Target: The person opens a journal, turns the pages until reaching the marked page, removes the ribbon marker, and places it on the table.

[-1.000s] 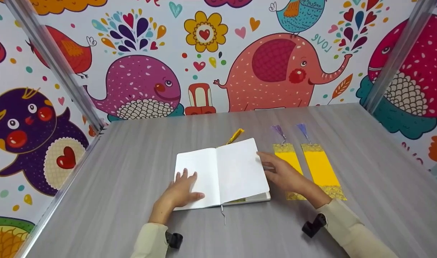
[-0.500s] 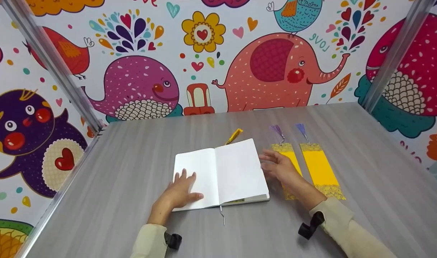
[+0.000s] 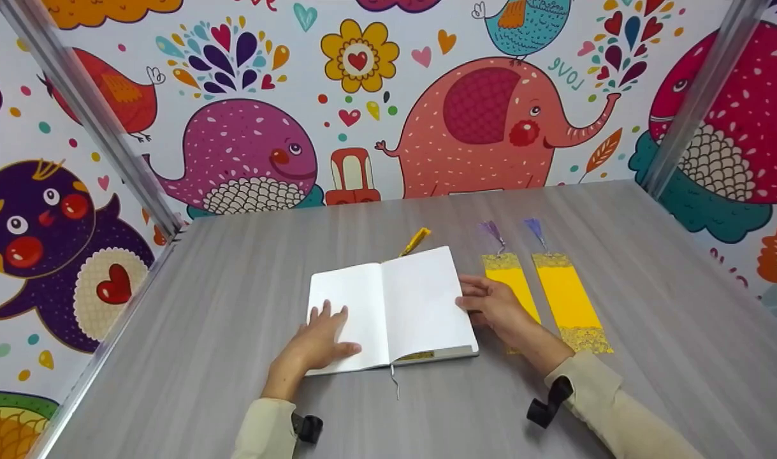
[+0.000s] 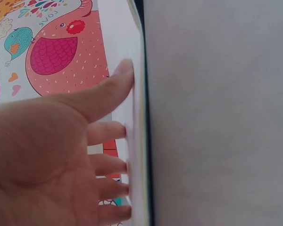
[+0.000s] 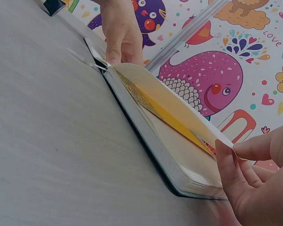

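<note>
Left hand: the left hand (image 3: 321, 341) lies flat on the left page of the book (image 3: 388, 312), fingers straight and a little spread, holding nothing. It pins that side down.
Right hand: the right hand (image 3: 493, 306) is at the book's right edge. In the right wrist view the thumb and fingers (image 5: 228, 172) pinch the corner of the top page and lift it a bit.
Book: it lies open on the surface (image 3: 235, 287), near the middle. A yellow bookmark (image 5: 170, 120) sits inside, under the lifted page; its end pokes out at the far side (image 3: 415, 241).
How to do it well: I think the pinch should stay soft and take just one page, so the paper does not bend or tear.
Further back: two more bookmarks (image 3: 570, 303) lie flat, just right of the book.
</note>
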Available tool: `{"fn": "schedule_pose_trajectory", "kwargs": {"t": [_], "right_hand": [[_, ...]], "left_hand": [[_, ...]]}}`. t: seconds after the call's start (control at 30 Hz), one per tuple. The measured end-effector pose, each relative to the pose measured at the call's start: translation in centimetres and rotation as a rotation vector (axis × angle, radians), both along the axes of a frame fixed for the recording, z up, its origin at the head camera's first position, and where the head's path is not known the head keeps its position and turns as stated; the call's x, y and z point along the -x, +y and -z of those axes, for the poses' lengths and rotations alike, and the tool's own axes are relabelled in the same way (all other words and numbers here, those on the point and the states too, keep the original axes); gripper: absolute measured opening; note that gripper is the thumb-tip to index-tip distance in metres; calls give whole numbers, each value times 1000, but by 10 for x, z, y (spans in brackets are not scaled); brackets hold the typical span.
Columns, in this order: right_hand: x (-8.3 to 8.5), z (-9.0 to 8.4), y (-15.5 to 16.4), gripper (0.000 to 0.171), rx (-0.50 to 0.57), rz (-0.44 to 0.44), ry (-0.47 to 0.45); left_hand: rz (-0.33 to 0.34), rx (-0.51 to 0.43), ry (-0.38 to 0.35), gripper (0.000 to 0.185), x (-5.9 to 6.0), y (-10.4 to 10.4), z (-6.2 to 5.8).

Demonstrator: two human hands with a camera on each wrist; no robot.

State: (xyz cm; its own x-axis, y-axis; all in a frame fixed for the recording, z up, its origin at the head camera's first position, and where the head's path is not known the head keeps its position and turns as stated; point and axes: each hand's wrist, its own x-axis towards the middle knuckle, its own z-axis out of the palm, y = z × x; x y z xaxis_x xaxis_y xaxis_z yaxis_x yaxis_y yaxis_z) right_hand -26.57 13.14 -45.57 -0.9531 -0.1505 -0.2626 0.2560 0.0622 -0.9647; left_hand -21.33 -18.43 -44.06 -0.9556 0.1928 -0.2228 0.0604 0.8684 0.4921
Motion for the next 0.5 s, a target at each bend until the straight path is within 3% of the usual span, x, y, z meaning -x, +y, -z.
{"fn": "schedule_pose_trajectory", "kwargs": {"t": [0.5], "right_hand": [[0,-18,-17,48,34,-16,28]], "left_hand": [[4,-55,-12,77,0,-5,-5]]}}
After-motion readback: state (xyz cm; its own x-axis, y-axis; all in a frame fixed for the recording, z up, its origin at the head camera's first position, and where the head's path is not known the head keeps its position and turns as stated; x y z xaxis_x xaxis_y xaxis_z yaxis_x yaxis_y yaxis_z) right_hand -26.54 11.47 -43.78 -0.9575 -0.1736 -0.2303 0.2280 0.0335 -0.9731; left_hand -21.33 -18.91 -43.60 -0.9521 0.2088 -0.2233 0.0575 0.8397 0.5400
